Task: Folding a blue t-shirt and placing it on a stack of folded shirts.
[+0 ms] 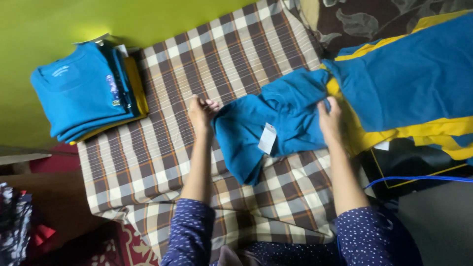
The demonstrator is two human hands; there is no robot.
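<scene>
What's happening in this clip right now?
A person kneels over a checked cloth with both hands on a blue shirt spread across it. The left hand grips the shirt's left edge and the right hand presses on its right side. A white tag shows on the shirt. A folded stack sits to the left, loose blue and yellow garments to the right.

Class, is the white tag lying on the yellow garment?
No, the white tag lies on the blue shirt held between both hands.
</scene>
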